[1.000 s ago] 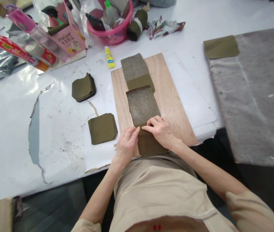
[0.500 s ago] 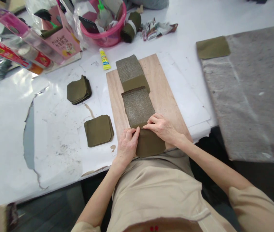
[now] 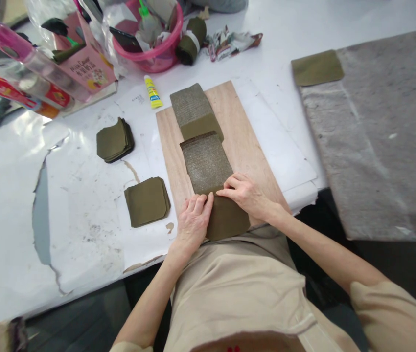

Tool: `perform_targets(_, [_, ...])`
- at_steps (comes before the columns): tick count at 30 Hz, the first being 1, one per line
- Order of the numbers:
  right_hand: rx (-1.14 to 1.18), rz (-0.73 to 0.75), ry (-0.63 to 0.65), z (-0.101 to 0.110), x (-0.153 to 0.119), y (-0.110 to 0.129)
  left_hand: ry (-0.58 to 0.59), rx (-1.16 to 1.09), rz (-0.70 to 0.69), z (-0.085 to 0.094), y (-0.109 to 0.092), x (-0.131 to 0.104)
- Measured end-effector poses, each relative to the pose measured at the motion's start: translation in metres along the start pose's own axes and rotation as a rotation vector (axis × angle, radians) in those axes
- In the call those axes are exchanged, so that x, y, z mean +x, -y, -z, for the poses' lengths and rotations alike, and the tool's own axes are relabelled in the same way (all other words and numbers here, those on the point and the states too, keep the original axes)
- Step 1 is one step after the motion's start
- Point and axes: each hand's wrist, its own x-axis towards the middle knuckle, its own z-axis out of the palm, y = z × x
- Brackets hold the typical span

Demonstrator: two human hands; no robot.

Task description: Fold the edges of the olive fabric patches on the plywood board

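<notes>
An olive-green piece (image 3: 229, 217), leather or cloth by its look, lies across the near end of a wooden board (image 3: 246, 132). My left hand (image 3: 193, 217) is closed at the piece's upper left edge, thumb and fingertips pressing there. From the other side, my right hand (image 3: 244, 193) pinches the same edge, its fingertips a little apart from my left thumb. That edge overlaps a grey-speckled rough piece (image 3: 208, 164) on the board. Farther up, a second speckled piece (image 3: 191, 103) with a smooth olive band lies partly under the first one's dark far edge.
Two stacks of olive pieces, a near stack (image 3: 147, 201) and a far stack (image 3: 114, 140), sit left of the board. A yellow tube (image 3: 152, 92) lies beyond it. Behind stand a pink basket (image 3: 152, 61) and a pink box (image 3: 90, 68). A grey slab (image 3: 377, 146) lies right.
The view has shifted slightly, so the table things appear a little farther left. Both hands stay at the olive piece's edge, with hardly any movement.
</notes>
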Motion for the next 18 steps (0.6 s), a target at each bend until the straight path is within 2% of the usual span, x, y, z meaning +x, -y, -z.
perform_targets(7, [0.125,-0.073,0.001,0.013,-0.01,-0.007,0.067,0.041,-0.026,0.006,-0.001,0.003])
perform_targets(18, [0.153,-0.103,-0.019,0.012,-0.016,-0.01,0.07,0.035,-0.048,0.005,-0.001,0.005])
